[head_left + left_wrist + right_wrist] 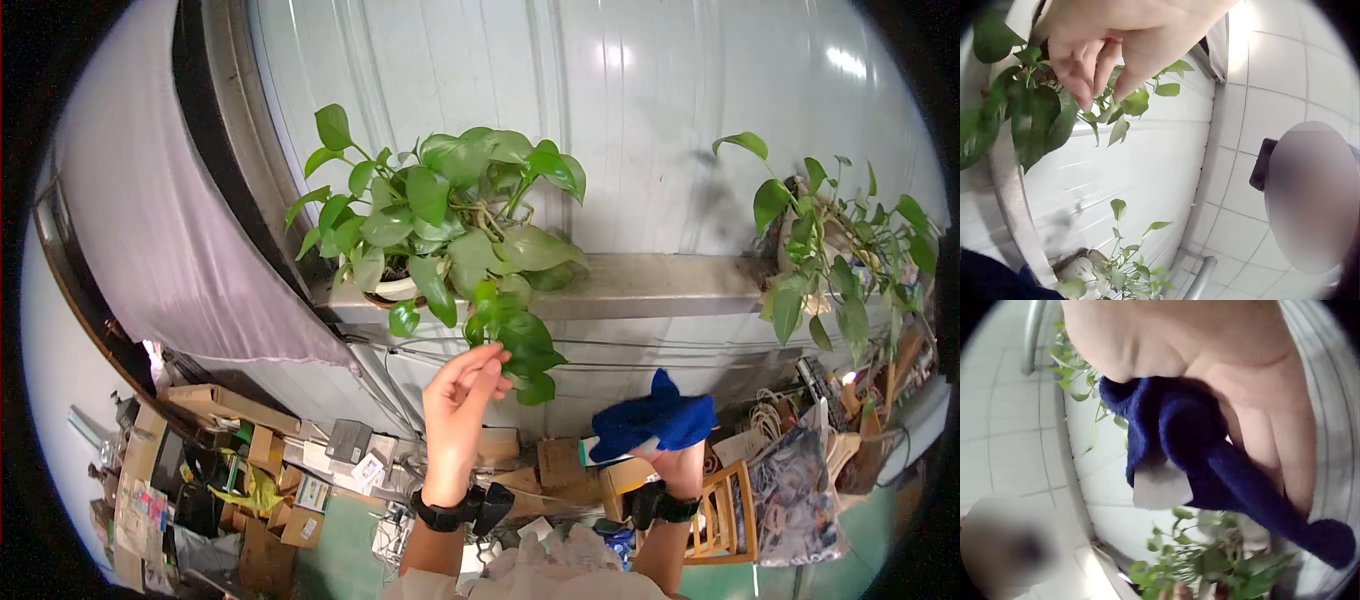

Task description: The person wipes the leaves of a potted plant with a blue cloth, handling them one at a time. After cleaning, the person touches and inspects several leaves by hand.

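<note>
Hanging from a leafy potted plant (pixel 430 200) on the ledge, a cluster of dark green leaves (pixel 528 345) is beside my left hand (pixel 460 405). In the left wrist view, the fingers and thumb of my left hand (pixel 1119 44) are loosely bent, a gap between their tips, with leaves (pixel 1038 119) close by; whether they touch a leaf is unclear. My right hand (pixel 680 468) holds a bunched blue cloth (pixel 655 415), lower right of those leaves. From the right wrist, the blue cloth (pixel 1191 431) with a pale patch (pixel 1161 485) lies against the palm of that hand (pixel 1210 344).
The metal ledge (pixel 660 285) runs along a white panel wall, with another trailing plant (pixel 840 240) at its right. Cables pass beneath it. A pale curtain (pixel 180 230) hangs at left. Below are cardboard boxes (pixel 268 560), a wooden chair (pixel 735 515) and assorted clutter.
</note>
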